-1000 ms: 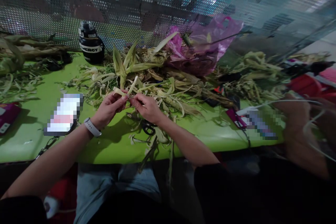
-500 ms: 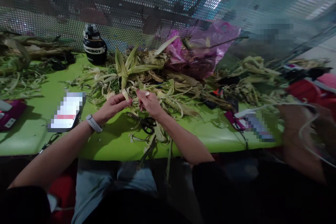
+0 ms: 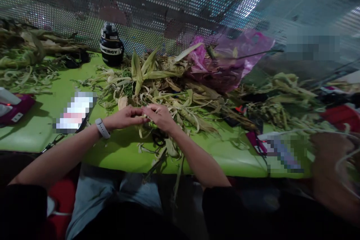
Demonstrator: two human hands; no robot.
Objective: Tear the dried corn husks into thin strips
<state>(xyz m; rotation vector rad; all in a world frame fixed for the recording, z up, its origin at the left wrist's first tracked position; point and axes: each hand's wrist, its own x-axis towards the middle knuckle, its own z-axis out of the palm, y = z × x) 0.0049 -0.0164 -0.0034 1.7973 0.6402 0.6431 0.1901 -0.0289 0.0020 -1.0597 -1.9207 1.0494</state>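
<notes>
Just in front of the heap of dry corn husks (image 3: 157, 82), my left hand (image 3: 127, 117) and my right hand (image 3: 161, 117) meet at the fingertips. Both are closed in a pinch. What they hold is mostly hidden by the fingers; it appears to be a pale corn husk strip (image 3: 144, 116). Black loops, like scissor handles (image 3: 159, 139), lie under my right hand among loose husk pieces (image 3: 172, 148). A white band (image 3: 102, 128) is on my left wrist.
The green table (image 3: 118, 153) carries a phone (image 3: 75, 111), a black bottle (image 3: 111, 47), a pink plastic bag (image 3: 225, 63) and purple devices (image 3: 18, 110) at the left and right. Behind stands a perforated metal screen (image 3: 168, 5). Another person's arm (image 3: 332, 165) is at the right.
My hands have come together at the fingertips, and the pale strip that showed above my left fingers is now mostly hidden. The view has shifted slightly.
</notes>
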